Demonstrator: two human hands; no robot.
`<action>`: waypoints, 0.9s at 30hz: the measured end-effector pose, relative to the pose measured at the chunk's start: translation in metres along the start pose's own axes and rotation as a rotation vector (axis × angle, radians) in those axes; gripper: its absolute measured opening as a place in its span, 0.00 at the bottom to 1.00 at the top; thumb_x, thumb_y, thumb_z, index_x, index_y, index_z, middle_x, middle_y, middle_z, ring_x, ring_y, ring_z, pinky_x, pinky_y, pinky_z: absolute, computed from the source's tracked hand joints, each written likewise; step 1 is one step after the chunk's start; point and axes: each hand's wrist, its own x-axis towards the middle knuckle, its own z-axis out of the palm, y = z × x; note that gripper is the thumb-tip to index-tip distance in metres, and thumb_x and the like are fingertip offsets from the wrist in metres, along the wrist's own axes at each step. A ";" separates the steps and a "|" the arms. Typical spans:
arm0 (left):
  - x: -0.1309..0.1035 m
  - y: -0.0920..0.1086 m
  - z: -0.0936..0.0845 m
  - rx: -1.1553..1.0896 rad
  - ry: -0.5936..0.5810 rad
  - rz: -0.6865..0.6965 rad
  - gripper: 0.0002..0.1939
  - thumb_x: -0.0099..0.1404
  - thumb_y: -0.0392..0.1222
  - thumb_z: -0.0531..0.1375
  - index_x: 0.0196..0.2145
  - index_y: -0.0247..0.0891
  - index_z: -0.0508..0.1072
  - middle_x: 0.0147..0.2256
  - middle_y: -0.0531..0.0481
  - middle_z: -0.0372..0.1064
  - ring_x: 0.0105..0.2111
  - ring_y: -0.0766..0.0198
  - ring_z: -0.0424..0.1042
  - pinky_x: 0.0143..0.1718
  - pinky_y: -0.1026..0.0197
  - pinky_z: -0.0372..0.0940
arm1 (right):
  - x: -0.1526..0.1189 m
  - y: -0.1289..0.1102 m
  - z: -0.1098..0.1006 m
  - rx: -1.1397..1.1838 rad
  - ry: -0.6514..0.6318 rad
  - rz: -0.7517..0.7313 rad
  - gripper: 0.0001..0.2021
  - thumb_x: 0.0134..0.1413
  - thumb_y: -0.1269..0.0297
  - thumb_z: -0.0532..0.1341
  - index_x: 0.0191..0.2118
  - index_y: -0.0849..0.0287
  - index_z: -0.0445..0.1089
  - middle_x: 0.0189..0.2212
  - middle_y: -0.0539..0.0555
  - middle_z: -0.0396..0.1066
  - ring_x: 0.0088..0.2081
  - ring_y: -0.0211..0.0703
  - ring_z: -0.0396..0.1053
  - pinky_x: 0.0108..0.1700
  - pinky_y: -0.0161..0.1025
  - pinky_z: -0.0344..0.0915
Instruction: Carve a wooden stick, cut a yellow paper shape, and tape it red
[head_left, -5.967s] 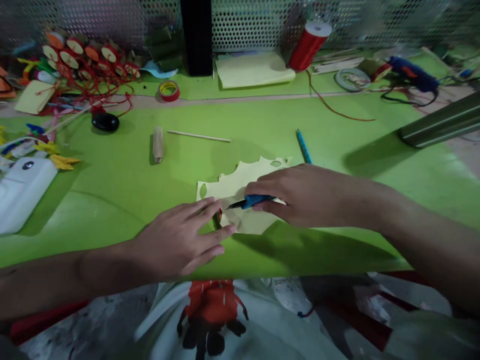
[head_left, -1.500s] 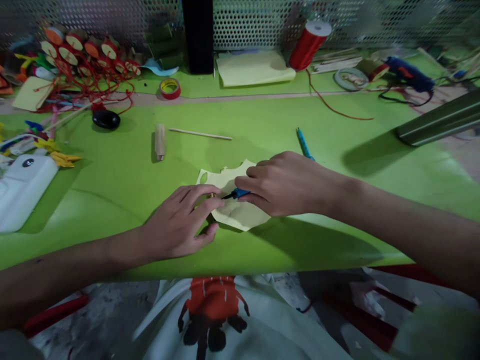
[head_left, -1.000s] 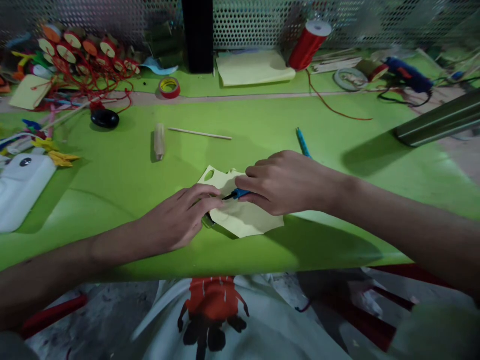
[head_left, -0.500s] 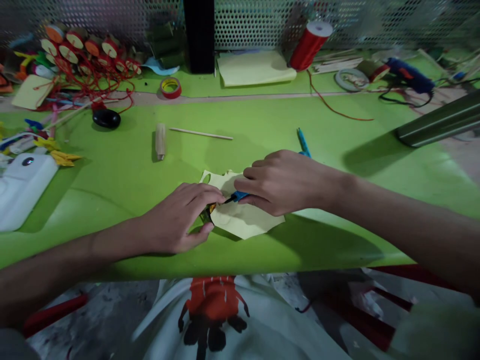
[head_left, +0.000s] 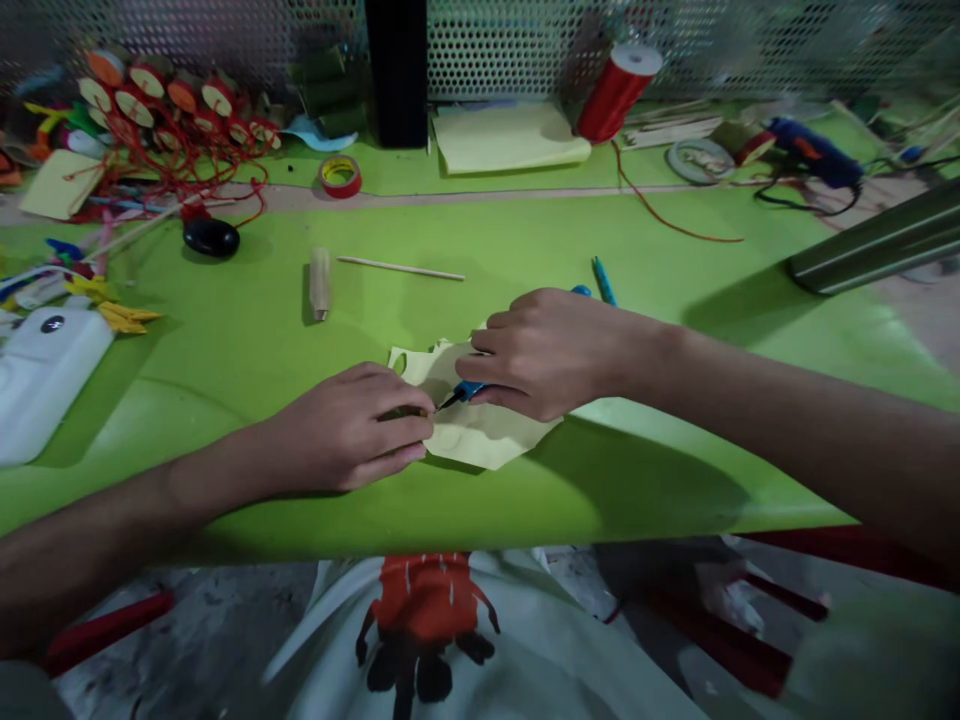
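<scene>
From my remote view, the left hand, fingers now drawn in, pinches a mostly hidden small piece, apparently steadying it, at the paper's nine o'clock; the right hand grips the blue tool, tip adjacent. Green desk beneath; red spool at one o'clock, perforated screen at twelve.

I watch through one head-worn camera, facing forward and down from above the near edge of the worktop, close enough that the left hand and right hand sit mid-frame; my view reaches the perforated panel along the far edge.
</scene>
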 end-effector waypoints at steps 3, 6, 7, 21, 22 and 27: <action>-0.003 -0.002 -0.002 0.111 0.025 0.045 0.07 0.75 0.41 0.64 0.48 0.43 0.79 0.49 0.48 0.81 0.44 0.58 0.77 0.52 0.53 0.66 | 0.001 0.002 0.000 -0.013 0.001 -0.007 0.17 0.76 0.54 0.51 0.51 0.57 0.74 0.33 0.55 0.76 0.28 0.43 0.65 0.33 0.43 0.38; -0.004 -0.001 -0.003 0.190 0.065 0.036 0.09 0.75 0.44 0.65 0.51 0.47 0.81 0.50 0.50 0.82 0.44 0.59 0.77 0.53 0.53 0.64 | 0.000 0.000 -0.001 -0.019 -0.003 -0.001 0.17 0.76 0.54 0.51 0.51 0.57 0.74 0.33 0.55 0.76 0.28 0.43 0.65 0.33 0.42 0.37; -0.004 -0.001 -0.003 0.205 0.069 0.034 0.09 0.75 0.45 0.65 0.51 0.47 0.81 0.50 0.51 0.82 0.44 0.59 0.76 0.54 0.52 0.64 | 0.000 0.000 -0.002 -0.018 -0.004 0.003 0.17 0.76 0.54 0.51 0.51 0.57 0.74 0.33 0.55 0.76 0.28 0.43 0.66 0.33 0.42 0.37; -0.006 0.001 0.003 0.258 0.011 0.079 0.11 0.77 0.42 0.63 0.54 0.46 0.79 0.51 0.51 0.83 0.44 0.61 0.80 0.64 0.49 0.66 | -0.010 -0.034 -0.012 -0.015 -0.126 0.159 0.11 0.73 0.68 0.52 0.50 0.60 0.71 0.31 0.56 0.77 0.28 0.46 0.73 0.30 0.42 0.37; -0.006 0.002 0.003 0.268 0.011 0.085 0.11 0.77 0.42 0.63 0.54 0.45 0.79 0.51 0.50 0.83 0.44 0.60 0.80 0.64 0.48 0.67 | -0.011 -0.036 -0.011 -0.021 -0.119 0.169 0.10 0.72 0.69 0.53 0.49 0.60 0.71 0.30 0.56 0.77 0.28 0.47 0.74 0.30 0.42 0.36; -0.006 0.003 0.004 0.282 0.003 0.104 0.11 0.77 0.41 0.63 0.54 0.43 0.80 0.52 0.46 0.83 0.45 0.59 0.81 0.63 0.46 0.68 | -0.017 -0.045 -0.004 -0.037 -0.061 0.224 0.07 0.69 0.71 0.55 0.46 0.60 0.70 0.30 0.57 0.78 0.26 0.47 0.75 0.29 0.41 0.35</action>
